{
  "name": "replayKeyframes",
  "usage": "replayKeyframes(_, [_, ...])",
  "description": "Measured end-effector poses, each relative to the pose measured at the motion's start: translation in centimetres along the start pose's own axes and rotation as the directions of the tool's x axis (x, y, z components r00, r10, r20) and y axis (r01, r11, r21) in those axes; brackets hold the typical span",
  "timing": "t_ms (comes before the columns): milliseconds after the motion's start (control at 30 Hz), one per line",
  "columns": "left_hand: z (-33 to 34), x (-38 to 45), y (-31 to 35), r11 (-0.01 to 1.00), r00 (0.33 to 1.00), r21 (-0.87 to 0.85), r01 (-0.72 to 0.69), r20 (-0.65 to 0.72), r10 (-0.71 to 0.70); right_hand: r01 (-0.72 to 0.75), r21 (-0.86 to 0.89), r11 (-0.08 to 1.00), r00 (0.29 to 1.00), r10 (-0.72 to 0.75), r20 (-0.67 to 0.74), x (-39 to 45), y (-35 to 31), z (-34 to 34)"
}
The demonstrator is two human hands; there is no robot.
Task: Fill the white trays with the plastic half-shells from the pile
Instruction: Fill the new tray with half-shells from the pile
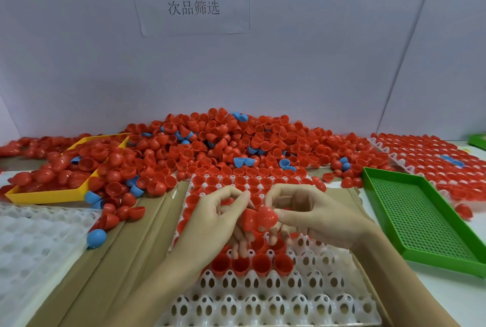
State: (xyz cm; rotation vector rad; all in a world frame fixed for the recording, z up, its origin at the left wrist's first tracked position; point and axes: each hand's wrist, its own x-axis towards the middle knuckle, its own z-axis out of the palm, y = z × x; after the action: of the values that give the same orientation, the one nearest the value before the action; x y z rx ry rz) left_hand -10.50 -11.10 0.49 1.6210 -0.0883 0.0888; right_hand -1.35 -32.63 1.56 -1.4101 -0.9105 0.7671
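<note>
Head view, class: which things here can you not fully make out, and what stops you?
1. White tray: its middle cells are hidden by both hands.
2. Red half-shells held between left hand and right hand: their number is unclear, motion-blurred.
3. Green tray: its near right corner is cut off by the frame edge.
4. Yellow tray: its floor is buried under shells.

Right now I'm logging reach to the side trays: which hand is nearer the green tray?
Right. The right hand holds red half-shells over the white tray, just left of the green tray. The left hand is farther left, beyond the right hand.
</note>
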Motion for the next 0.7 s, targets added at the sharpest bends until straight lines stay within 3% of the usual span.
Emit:
replayKeyframes(167, [0.1, 0.1, -0.2, 0.993, 0.996, 0.081, -0.086, -0.013, 0.088, -0.012, -0.071, 0.997, 0.999, 0.009, -0.039, 0.1, 0.4, -0.1])
replayKeyframes(267, [0.0, 0.1, 0.0, 0.991, 0.994, 0.086, -0.106, 0.019, 0.105, -0.010, -0.011, 1.000, 0.994, 0.008, -0.108, 0.0, 0.3, -0.7])
replayKeyframes(400, [0.4, -0.3, 0.4, 0.972, 0.984, 0.168, -0.164, 0.098, 0.149, 0.024, 0.138, 0.990, 0.975, 0.007, -0.221, -0.8, 0.0, -2.1])
replayKeyframes(500, [1.3, -1.1, 0.3, 0.918, 0.973, 0.330, -0.219, 0.144, 0.180, 0.043, 0.160, 0.986, 0.946, 0.012, -0.325, -1.2, 0.3, -3.1])
replayKeyframes(700, [2.1, -1.6, 0.0, 0.843, 0.929, 0.452, -0.292, 0.344, 0.137, 0.040, 0.175, 0.984, 0.906, 0.038, -0.422, -1.5, 0.8, -4.1])
